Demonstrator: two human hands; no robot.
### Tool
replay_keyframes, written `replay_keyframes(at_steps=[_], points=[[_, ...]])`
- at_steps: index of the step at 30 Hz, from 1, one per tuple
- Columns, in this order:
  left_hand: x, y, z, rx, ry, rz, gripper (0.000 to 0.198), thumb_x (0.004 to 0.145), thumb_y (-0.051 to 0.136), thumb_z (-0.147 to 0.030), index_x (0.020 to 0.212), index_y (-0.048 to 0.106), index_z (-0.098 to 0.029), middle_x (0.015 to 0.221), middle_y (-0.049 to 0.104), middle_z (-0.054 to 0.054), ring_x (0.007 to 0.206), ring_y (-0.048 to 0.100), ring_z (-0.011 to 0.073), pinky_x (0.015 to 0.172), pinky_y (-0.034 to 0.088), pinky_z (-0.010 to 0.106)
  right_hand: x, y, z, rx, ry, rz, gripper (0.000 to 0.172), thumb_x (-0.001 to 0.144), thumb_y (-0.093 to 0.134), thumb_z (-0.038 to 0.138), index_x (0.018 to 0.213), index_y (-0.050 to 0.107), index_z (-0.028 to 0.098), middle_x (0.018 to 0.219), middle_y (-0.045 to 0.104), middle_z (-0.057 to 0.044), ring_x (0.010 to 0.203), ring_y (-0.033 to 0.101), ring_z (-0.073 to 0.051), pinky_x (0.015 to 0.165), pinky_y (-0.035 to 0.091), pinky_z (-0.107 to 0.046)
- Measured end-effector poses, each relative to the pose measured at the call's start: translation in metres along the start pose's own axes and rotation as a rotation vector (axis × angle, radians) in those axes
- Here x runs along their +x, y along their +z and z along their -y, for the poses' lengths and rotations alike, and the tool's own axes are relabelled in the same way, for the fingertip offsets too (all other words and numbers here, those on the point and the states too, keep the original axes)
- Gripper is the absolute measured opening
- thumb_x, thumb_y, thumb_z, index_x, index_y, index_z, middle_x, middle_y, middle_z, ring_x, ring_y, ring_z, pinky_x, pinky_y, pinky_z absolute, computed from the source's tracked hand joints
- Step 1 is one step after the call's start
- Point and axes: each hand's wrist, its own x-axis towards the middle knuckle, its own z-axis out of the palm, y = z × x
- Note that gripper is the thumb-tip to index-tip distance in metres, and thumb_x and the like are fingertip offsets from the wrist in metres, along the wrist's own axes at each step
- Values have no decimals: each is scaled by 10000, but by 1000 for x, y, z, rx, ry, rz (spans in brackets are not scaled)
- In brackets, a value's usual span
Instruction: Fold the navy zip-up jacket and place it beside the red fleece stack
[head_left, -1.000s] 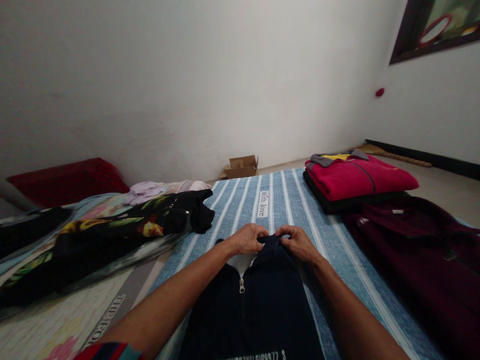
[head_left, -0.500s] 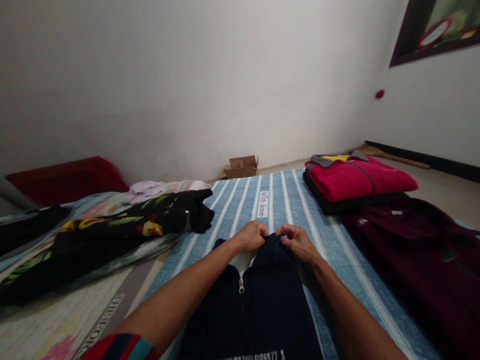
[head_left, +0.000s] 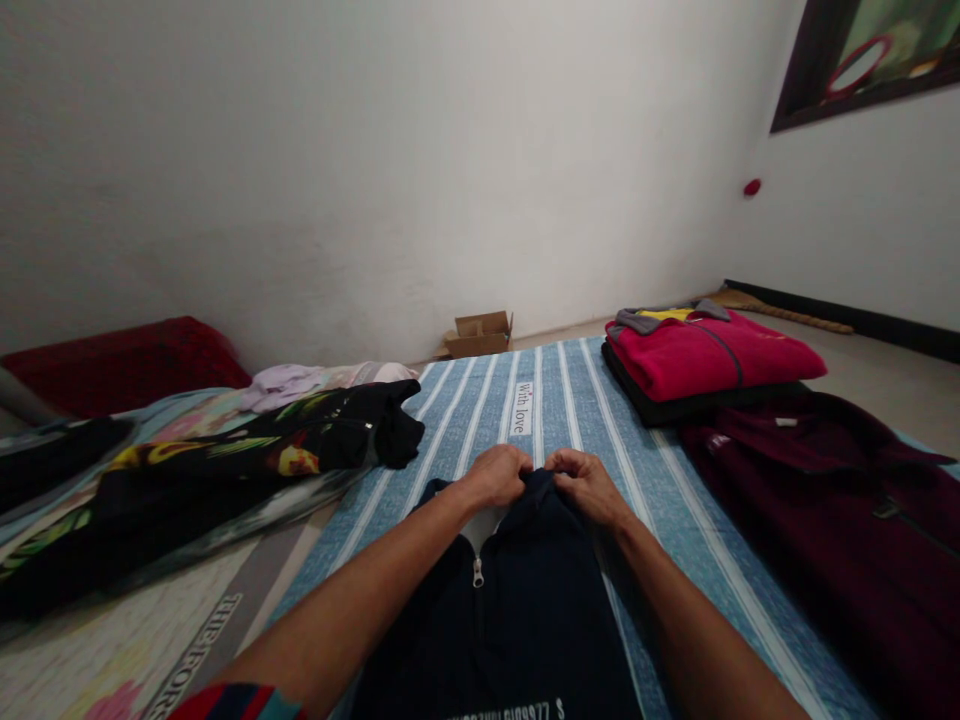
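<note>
A navy zip-up jacket [head_left: 525,610] lies flat in front of me, its collar pointing away and its zip pulled nearly to the top. My left hand [head_left: 501,475] pinches the collar's upper edge near the middle. Close beside it, my right hand [head_left: 589,485] grips the right collar tip between thumb and fingers. White lining shows inside the neck opening. Pale lettering at the bottom of the picture is partly cut off. The jacket rests on a blue striped bed sheet [head_left: 427,430].
On the right are a folded pink jacket [head_left: 705,355] on a black garment and a maroon jacket [head_left: 817,520]. Black patterned clothing [head_left: 247,460] spreads over the left side. A cardboard box [head_left: 480,335] stands by the wall, with a red covered item [head_left: 127,365] at far left.
The view has shifted slightly, so everything sits a little further left. Both hands keep their hold on the collar, with hardly any movement.
</note>
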Motion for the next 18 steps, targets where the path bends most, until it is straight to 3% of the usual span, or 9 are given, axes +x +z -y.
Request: replay_keyframes(at_steps=[4,9,18], points=[[-5,-5,-7,241,62,-25,96,576,575,-144,598,636,-214,660,619,37,785,566,228,640,365,258,0,1,2,21,2,-5,84,620,528,161,676,589,170,654,564,27,625,503,-117,586,396,-220],[-8,0,-10,332,13,-79,162,581,529,-92,621,643,-199,615,615,45,676,570,210,577,342,255,0,1,3,57,15,11,59,617,537,151,666,564,171,622,544,37,584,488,-102,552,382,-206],[-4,2,10,-206,99,111,216,660,550,-313,716,647,-129,621,553,-23,612,503,130,521,323,196,4,2,0,85,3,5,63,608,570,144,659,553,176,600,539,43,566,496,-105,540,383,-212]])
